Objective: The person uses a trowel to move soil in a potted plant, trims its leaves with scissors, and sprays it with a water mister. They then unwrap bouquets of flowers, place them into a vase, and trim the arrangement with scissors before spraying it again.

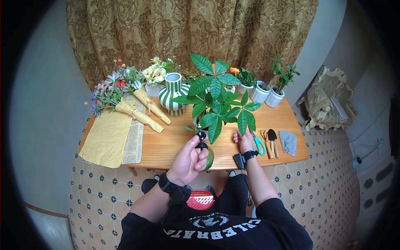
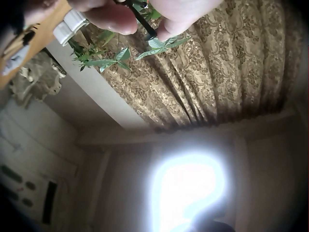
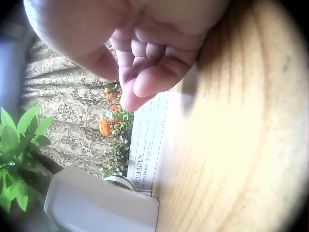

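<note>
My left hand [image 1: 188,163] grips a small spray bottle with a black pump head [image 1: 201,139] and a green body [image 1: 210,159], held upright at the table's front edge. In the left wrist view, a thumb and finger [image 2: 178,14] close around its black part. Just beyond stands a leafy plant [image 1: 215,87]; its light-coloured pot [image 3: 101,203] shows in the right wrist view. My right hand [image 1: 245,142] rests at the tabletop, its fingers loosely curled with nothing in them. Teal-handled scissors [image 1: 259,146] lie right beside that hand.
A small rake [image 1: 267,146], a trowel [image 1: 273,141] and a grey cloth [image 1: 288,143] lie at the right. A striped vase [image 1: 171,98], wrapped bouquets [image 1: 139,114] and brown paper [image 1: 102,139] occupy the left. White pots [image 1: 275,98] line the back.
</note>
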Demonstrator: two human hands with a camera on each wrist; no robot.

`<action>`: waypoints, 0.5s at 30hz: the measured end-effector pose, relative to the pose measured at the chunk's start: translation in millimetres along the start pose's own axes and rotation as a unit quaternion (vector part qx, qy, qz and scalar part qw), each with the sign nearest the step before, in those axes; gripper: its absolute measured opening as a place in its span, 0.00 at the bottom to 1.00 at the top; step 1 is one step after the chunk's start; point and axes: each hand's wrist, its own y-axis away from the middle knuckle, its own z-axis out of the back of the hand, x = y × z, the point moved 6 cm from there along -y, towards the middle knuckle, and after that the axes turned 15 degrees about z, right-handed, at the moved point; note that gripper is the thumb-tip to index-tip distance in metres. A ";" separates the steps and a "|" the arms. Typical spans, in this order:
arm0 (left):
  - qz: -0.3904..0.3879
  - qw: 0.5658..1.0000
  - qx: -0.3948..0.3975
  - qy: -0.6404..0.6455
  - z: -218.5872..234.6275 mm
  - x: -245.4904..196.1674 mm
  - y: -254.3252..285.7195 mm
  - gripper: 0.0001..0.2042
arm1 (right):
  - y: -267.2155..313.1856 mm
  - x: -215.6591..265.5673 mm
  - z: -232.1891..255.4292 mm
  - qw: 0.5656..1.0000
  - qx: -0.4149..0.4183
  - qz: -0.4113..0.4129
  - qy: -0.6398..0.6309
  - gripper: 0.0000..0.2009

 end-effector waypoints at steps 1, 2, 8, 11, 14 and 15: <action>-0.004 1.000 -0.003 0.002 0.8 -1.0 0.5 0.19 | 0.2 0.1 -0.1 1.000 0.001 0.000 -0.001 0.08; -0.007 1.000 -0.005 0.003 1.6 -2.1 1.0 0.19 | 0.2 0.1 -0.3 1.000 0.001 0.000 -0.003 0.08; -0.072 0.997 -0.017 -0.026 1.2 -16.8 9.0 0.18 | 0.5 1.0 -0.9 1.000 0.000 -0.002 -0.002 0.08; -0.144 0.984 -0.050 -0.088 -1.8 -29.6 17.2 0.17 | -0.2 -0.6 -0.1 1.000 0.002 -0.001 -0.008 0.08; -0.208 0.962 -0.084 -0.153 -8.8 -42.7 28.1 0.15 | -0.2 -1.6 0.4 1.000 -0.001 -0.004 -0.007 0.08; -0.226 0.953 -0.094 -0.176 -8.7 -46.0 31.3 0.15 | 0.2 -0.8 -0.3 1.000 -0.001 -0.004 -0.007 0.08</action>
